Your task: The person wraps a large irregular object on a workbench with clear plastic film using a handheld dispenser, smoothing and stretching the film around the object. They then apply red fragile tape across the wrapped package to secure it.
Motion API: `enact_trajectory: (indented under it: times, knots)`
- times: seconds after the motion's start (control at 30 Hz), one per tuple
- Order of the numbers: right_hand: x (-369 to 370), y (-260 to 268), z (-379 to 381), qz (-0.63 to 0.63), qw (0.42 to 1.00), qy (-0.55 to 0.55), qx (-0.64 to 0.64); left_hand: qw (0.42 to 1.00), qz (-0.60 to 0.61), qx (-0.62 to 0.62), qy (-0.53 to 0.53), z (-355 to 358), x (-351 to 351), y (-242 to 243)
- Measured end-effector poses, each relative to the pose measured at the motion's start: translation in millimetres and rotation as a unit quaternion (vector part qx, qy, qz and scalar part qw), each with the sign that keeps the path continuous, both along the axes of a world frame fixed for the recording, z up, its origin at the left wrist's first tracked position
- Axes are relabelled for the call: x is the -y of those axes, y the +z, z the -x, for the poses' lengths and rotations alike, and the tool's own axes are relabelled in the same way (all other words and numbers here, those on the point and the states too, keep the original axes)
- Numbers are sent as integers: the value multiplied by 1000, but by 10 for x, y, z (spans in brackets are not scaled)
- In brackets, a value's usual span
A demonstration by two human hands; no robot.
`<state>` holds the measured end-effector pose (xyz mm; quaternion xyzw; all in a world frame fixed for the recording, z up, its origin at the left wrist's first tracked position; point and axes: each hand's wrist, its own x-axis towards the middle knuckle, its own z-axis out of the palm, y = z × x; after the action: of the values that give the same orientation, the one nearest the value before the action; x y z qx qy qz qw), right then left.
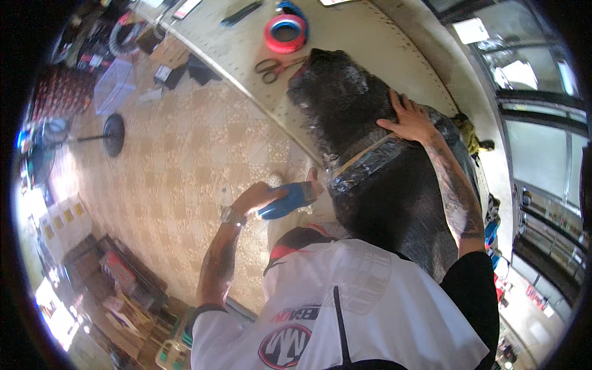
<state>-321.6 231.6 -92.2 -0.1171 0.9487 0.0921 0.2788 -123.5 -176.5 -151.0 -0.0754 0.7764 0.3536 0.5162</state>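
Note:
My left hand, with a watch on its wrist, grips a blue hand-held item out past the table's near edge. Blur hides exactly what kind of item it is. A large black bundle lies on the table and reaches back toward my body. Shiny clear plastic film or tape crosses its middle, beside a narrow tan strip. Flat on top of the bundle rests my right hand, fingers spread and nothing held.
Scissors lie against the bundle's far end, with a red tape roll beyond them. Farther off are a dark slim tool, a floor fan and a clear plastic crate. Glass-fronted shelving stands to the right.

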Motion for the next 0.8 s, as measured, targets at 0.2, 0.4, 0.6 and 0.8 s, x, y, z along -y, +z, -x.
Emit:
enact_trajectory:
  times: [0.2,0.4,0.6,0.8]
  knots:
    - [176,102,-198,4,1000,24,-16,988,-6,-123,-94,235,-390,-195]
    - [125,-28,-120,-24,999,-27,-32,942,-157,-277,-110,321,-792,-1159]
    - [369,641,-308,374,898,-163,-163,975,89,-146,-139,-88,-419,-554]
    - [1264,1111,-1860,518,840,-157,-39,942,-37,-331,-33,-549,118,1030]
